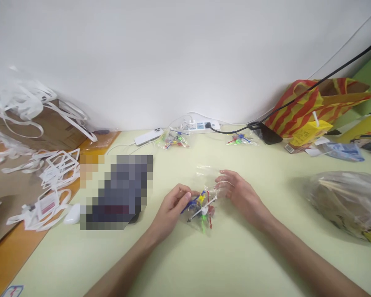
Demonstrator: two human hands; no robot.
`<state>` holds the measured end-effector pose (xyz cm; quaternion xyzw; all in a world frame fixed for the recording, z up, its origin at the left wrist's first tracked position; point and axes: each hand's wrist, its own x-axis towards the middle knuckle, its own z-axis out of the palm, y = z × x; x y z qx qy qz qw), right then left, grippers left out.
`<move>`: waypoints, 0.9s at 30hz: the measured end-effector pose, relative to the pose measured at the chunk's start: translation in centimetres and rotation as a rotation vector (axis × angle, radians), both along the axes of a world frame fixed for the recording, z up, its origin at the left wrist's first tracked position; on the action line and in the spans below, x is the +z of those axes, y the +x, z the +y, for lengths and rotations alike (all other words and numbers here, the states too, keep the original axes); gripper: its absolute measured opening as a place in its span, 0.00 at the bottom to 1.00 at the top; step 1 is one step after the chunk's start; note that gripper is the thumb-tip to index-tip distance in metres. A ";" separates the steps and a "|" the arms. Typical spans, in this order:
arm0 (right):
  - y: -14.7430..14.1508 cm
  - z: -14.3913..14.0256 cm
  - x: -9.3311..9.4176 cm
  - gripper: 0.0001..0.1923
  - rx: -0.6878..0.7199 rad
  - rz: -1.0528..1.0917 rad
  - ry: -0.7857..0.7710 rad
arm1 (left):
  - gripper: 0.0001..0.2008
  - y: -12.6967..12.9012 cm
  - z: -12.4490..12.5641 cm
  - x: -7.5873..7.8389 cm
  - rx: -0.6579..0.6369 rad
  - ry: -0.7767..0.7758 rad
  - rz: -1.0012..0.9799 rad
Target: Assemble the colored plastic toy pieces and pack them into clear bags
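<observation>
Lying between both hands' fingers (185,197), the clear bag (204,206) of coloured picks.

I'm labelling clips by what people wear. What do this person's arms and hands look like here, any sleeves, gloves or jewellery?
Both arms are bare as far as the picture shows, with no sleeve reaching into view. The left hand and right hand wear no gloves. No watch, bracelet or ring can be seen on the wrists or fingers, though the fingers are small and slightly blurred.

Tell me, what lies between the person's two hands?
In the head view, a clear bag of colourful picks lies between left hand and right hand.
</observation>
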<state>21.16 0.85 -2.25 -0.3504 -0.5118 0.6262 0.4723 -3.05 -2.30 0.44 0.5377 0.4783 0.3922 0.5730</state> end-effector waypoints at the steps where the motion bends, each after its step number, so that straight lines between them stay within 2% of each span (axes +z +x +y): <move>1: -0.2 -0.2 0.0 0.31 0.015 -0.019 0.000 | 0.14 0.0 0.0 0.0 0.010 0.003 -0.011; 3: -0.5 -0.5 0.2 0.28 0.012 -0.069 -0.001 | 0.14 -0.1 -0.1 0.0 -0.023 -0.001 -0.027; 6: -0.8 -0.8 0.5 0.18 -0.006 -0.136 -0.003 | 0.14 -0.1 -0.3 0.1 -0.148 -0.024 -0.049; 9: -0.9 -1.0 0.6 0.15 0.036 -0.168 -0.012 | 0.13 0.2 -0.5 0.1 -0.204 -0.040 -0.042; 17: -1.2 -1.1 0.5 0.20 0.088 -0.183 -0.042 | 0.13 0.2 -0.2 0.0 -0.089 0.038 0.032; 27: -1.1 -0.7 0.4 0.14 -0.031 -0.221 -0.027 | 0.13 0.0 0.1 -0.2 0.048 0.087 0.047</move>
